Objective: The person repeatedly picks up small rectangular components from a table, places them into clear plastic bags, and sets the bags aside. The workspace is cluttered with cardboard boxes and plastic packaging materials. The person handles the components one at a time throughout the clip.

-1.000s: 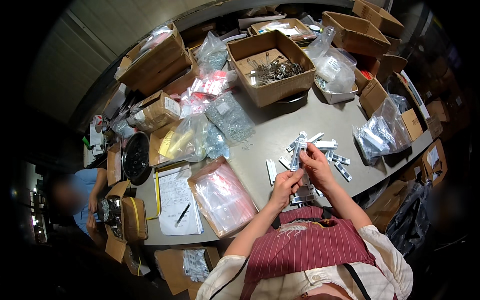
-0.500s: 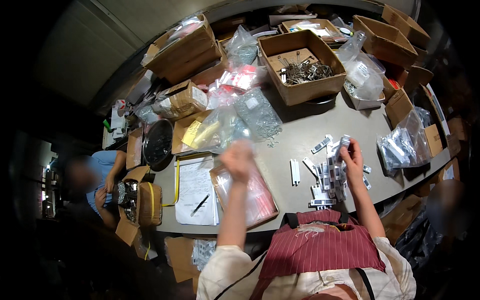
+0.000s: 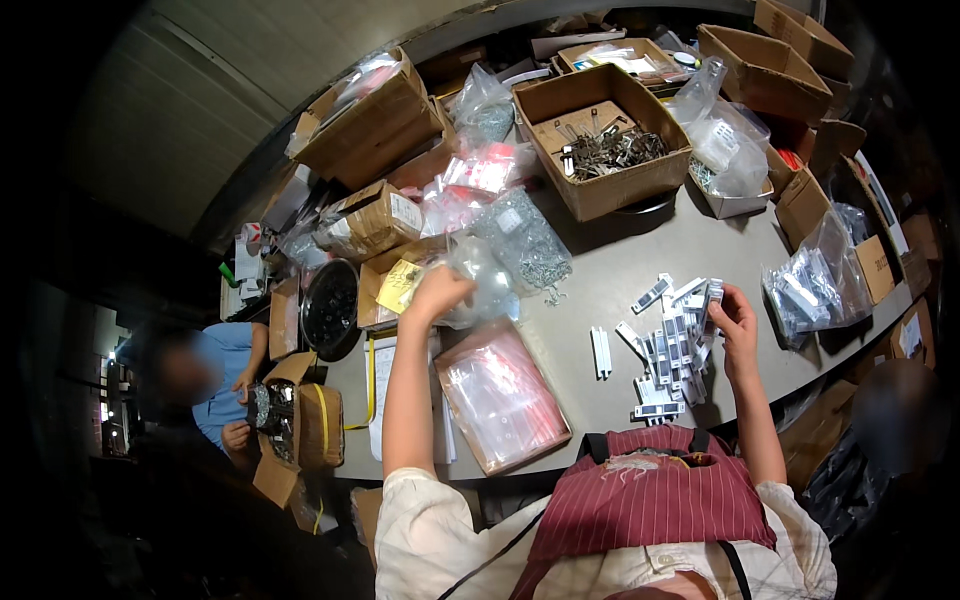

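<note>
An apron (image 3: 650,500), striped dark red, is showing at the lower edge, nearest the camera. Just beyond it, a tray of clear bags (image 3: 500,395) is lying on the grey table (image 3: 620,270), left of the clips (image 3: 672,345). The clips, small white and metal pieces, are lying in a loose pile right of the tray, with one pair (image 3: 600,352) set apart between tray and pile. The right hand (image 3: 738,318) is resting at the pile's right edge, fingers curled around one clip at the top of the pile. The left hand (image 3: 438,292) is reaching beyond the tray, its fingers closing on a clear bag (image 3: 485,280); what the bag holds I cannot tell. Just beyond that bag, a bag of screws (image 3: 525,240) is lying. Right of the clips, more clear bags (image 3: 815,285) are lying near the table edge. Farther back, an open box (image 3: 600,135) is holding dark metal parts. Left of the tray, past the table edge, another person in blue (image 3: 225,375) is sitting by a small box (image 3: 285,425).
</note>
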A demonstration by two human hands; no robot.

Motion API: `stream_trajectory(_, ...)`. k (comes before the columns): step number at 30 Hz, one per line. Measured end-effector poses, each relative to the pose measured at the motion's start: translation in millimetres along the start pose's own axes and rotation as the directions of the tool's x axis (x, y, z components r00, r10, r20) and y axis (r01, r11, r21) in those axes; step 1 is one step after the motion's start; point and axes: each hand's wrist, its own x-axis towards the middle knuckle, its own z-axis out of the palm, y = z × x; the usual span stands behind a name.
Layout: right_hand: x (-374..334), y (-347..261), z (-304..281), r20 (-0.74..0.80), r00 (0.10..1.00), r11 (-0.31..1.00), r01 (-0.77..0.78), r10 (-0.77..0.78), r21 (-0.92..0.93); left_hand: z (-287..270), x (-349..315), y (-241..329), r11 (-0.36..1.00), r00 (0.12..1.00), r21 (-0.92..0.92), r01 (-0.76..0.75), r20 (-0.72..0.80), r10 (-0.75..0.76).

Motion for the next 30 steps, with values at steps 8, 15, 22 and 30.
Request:
stream_trajectory(8,0.8,-10.9,-4.7,-0.012,0.999,0.999,-0.030,0.030,0.033,-27.7,40.8,-56.3,0.993,0.970,0.106,-0.056,-0.228,0.079)
stream_trajectory(15,12.4,7.4,-43.6,-0.068,0.968,0.956,-0.224,0.240,0.189,-40.4,-0.1,-8.4,0.803,1.000,-0.596,-0.007,-0.025,-0.010)
stream_trajectory(22,38.1,19.6,-58.3,0.088,0.906,0.777,-0.402,0.413,0.485,-27.4,-41.5,23.9,0.950,0.970,-0.246,-0.192,-0.193,0.146)
stream_trajectory(30,33.2,47.8,-92.9,-0.092,0.995,0.963,-0.063,0.040,-0.261,59.6,-90.8,119.8,0.781,0.537,0.606,-0.154,-0.612,0.581)
